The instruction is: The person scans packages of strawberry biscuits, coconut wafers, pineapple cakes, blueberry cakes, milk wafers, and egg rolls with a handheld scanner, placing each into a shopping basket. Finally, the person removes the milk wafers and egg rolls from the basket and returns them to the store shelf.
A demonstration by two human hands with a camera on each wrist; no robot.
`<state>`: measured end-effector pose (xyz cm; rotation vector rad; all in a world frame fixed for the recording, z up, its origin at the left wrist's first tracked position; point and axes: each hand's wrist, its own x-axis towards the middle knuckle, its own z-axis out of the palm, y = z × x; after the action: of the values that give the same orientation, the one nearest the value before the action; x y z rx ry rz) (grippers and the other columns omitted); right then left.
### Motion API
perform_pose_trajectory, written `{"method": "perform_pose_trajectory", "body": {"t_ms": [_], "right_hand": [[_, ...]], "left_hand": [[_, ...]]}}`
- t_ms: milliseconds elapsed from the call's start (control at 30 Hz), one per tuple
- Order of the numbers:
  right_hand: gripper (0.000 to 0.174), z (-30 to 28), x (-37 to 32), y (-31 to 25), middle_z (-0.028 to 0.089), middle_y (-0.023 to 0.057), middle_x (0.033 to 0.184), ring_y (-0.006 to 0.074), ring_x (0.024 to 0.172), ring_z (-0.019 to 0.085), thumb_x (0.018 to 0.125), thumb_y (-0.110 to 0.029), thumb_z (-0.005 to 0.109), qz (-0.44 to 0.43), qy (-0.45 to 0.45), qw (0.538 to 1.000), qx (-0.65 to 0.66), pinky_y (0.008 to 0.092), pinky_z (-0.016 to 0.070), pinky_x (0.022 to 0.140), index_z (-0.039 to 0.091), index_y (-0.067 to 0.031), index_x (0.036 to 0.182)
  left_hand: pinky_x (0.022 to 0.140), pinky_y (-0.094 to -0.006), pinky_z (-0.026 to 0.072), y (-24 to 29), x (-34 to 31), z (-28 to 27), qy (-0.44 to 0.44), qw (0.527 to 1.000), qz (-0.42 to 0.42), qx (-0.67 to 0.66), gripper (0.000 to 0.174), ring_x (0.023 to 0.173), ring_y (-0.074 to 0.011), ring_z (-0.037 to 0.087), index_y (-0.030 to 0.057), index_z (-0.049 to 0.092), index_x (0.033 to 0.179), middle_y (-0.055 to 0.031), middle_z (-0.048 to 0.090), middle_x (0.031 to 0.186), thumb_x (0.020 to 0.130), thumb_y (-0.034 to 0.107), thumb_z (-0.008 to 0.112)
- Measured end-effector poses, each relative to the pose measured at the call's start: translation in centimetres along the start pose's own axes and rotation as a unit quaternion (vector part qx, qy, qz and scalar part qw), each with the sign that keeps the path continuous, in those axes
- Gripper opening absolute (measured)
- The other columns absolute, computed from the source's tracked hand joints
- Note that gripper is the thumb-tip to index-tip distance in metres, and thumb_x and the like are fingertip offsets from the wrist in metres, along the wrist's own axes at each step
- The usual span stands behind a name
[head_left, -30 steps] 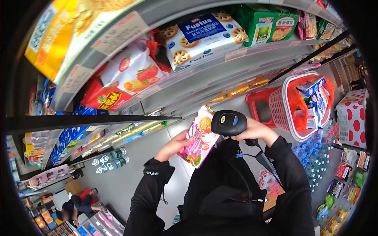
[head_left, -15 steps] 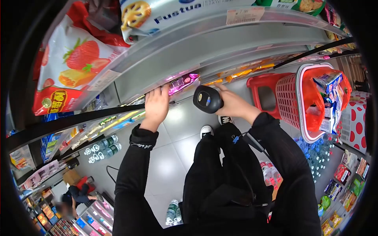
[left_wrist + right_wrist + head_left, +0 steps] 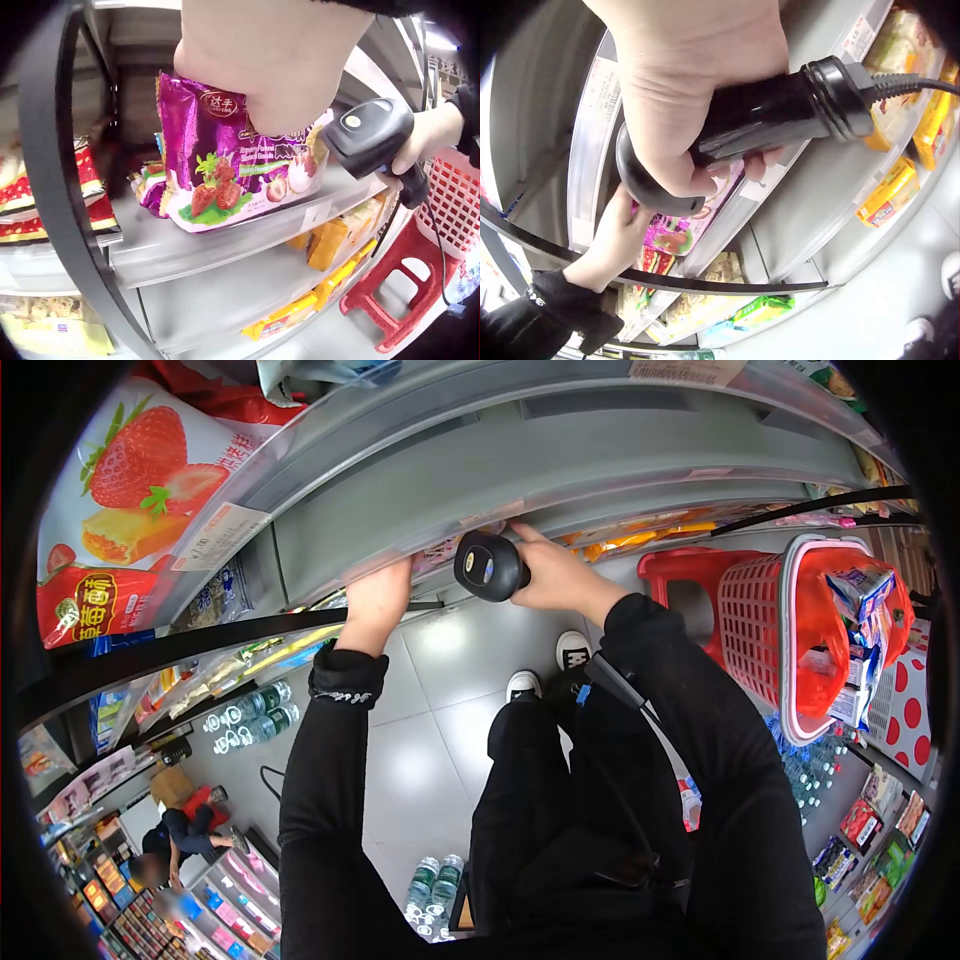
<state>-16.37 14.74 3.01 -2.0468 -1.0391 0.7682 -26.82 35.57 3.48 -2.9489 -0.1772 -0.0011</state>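
Observation:
In the head view my left hand [image 3: 378, 600] reaches in under a shelf's front edge. The left wrist view shows that hand [image 3: 262, 60] over the top of a purple strawberry biscuit bag [image 3: 214, 161], which stands upright on a shelf; the fingertips are hidden, so a grip cannot be made out. My right hand [image 3: 565, 575] holds a black barcode scanner [image 3: 490, 565], its head close to the bag's right end in the left wrist view. In the right wrist view the fingers of my right hand [image 3: 697, 67] curl round the scanner's handle [image 3: 765, 116].
A red and white basket [image 3: 755, 625] with packs in it stands on a red stool [image 3: 690, 565] at the right. A black shelf post [image 3: 60, 150] stands left of the bag. Yellow packs [image 3: 334, 240] lie on lower shelves. Bottles [image 3: 250, 718] stand on the floor at the left.
The purple bag has gone from in front of my body to the shelf. My left hand has moved up and left, then further under the shelf edge; the scanner has moved up and left.

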Motion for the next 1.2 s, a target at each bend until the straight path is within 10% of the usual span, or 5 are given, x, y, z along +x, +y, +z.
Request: {"method": "perform_pose_trajectory", "body": {"t_ms": [367,767,867,1033,1200], "right_hand": [[0.037,1.6,1.9,0.5,0.045,0.0247,0.108,0.0332,0.101,0.045,0.056,-0.017,0.061,-0.016,-0.045,0.999,0.013,0.0344,0.0381,0.085,0.056,-0.001,0.089],[0.041,0.9,-0.8,-1.3,0.031,0.0264,0.125,0.0316,0.112,0.038,0.055,-0.015,0.063,-0.003,-0.068,0.998,0.013,0.0327,0.0361,0.089,0.055,0.0013,0.093],[0.046,0.4,-2.3,-1.9,0.036,0.0256,0.12,0.0313,0.109,0.041,0.055,-0.013,0.062,0.0,-0.082,0.996,0.023,0.0316,0.0362,0.088,0.053,0.0033,0.097],[0.037,-3.6,-7.6,-7.2,0.057,0.0158,0.078,0.0289,0.077,0.056,0.055,-0.012,0.063,0.089,-0.183,0.976,0.082,0.0339,0.0437,0.067,0.051,0.0023,0.087],[0.037,-6.1,-15.8,-9.6,0.055,0.0192,0.077,0.0339,0.076,0.054,0.053,-0.013,0.061,0.006,-0.121,0.993,0.015,0.0363,0.0425,0.066,0.051,-0.0001,0.087]], "left_hand": [[0.071,-0.0435,0.0409,-2.5,0.4,2.2,0.019,0.999,0.023,-0.042,0.023,0.082,-0.0356,0.052,0.0064,0.055,0.095,-0.0169,0.056,0.09,0.078,0.021,0.048],[0.064,-0.0418,0.0434,-0.8,0.3,-0.2,0.049,0.992,-0.014,-0.117,0.027,0.071,-0.0335,0.055,0.0038,0.057,0.085,-0.0157,0.057,0.077,0.071,0.026,0.056],[0.067,-0.0441,0.0432,0.4,-1.1,-1.5,-0.069,0.985,-0.107,-0.115,0.031,0.072,-0.0322,0.056,0.0006,0.056,0.084,-0.0153,0.056,0.074,0.068,0.027,0.058],[0.084,-0.042,0.0379,3.0,-7.6,-4.7,0.087,0.971,-0.018,-0.221,0.061,0.105,-0.0381,0.039,0.0012,0.032,0.119,-0.0232,0.032,0.119,0.065,0.012,0.06],[0.08,-0.0362,0.0412,5.7,-16.2,-9.0,-0.135,0.895,0.0,-0.425,0.04,0.095,-0.0314,0.049,0.003,0.045,0.11,-0.0181,0.049,0.106,0.072,0.012,0.054]]}}
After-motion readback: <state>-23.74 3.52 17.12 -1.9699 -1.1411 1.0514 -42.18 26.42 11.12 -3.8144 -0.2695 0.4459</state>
